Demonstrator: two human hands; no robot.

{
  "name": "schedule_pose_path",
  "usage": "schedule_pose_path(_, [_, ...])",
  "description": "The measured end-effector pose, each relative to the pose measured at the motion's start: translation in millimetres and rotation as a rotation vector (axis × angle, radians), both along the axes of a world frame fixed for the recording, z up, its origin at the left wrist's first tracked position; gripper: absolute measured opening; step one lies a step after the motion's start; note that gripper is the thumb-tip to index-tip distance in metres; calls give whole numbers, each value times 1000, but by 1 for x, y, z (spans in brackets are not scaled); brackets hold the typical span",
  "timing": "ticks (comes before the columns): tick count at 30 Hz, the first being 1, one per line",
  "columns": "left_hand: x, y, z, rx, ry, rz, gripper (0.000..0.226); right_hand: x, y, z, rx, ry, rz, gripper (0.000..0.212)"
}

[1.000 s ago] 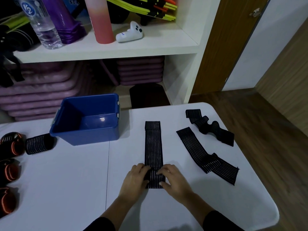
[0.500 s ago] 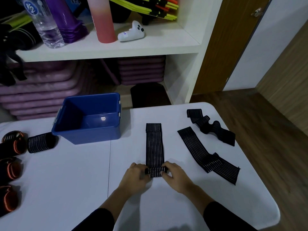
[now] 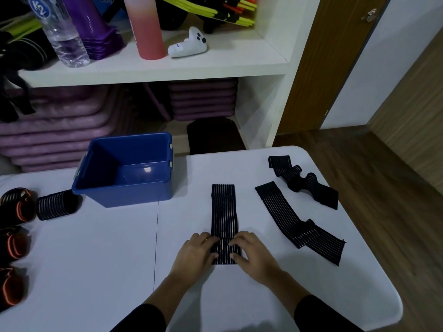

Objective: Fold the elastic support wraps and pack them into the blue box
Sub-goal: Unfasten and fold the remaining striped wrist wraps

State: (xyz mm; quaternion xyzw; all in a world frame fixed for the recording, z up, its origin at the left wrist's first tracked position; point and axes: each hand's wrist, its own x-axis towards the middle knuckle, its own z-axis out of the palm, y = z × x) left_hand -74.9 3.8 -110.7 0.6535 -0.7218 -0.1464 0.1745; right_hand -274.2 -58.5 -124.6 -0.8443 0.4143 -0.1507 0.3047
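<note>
A black striped elastic wrap (image 3: 224,212) lies flat and straight on the white table (image 3: 96,259), its far end doubled over. My left hand (image 3: 194,255) and my right hand (image 3: 254,255) hold its folded near end, fingers on top and thumbs at the near edge. The blue box (image 3: 124,195) stands open to the far left of the wrap, and I see nothing inside it. A second wrap (image 3: 287,219) lies slanted to the right. A third, crumpled wrap (image 3: 304,182) sits beyond it near the table's right corner.
A rolled striped wrap (image 3: 56,204) lies left of the box, beside several black and orange straps (image 3: 15,204) at the table's left edge. A white shelf (image 3: 155,70) with bottles stands behind. The table's right edge drops to wooden floor (image 3: 383,212).
The near end of the wrap has been turned over away from me, so the flat strip is shorter. Both hands moved slightly forward with the fold.
</note>
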Motion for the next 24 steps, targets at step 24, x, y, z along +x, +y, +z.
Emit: schedule_pose_path(24, [-5, -13, 4, 159, 169, 103, 55, 6, -10, 5, 112, -58, -94, 41])
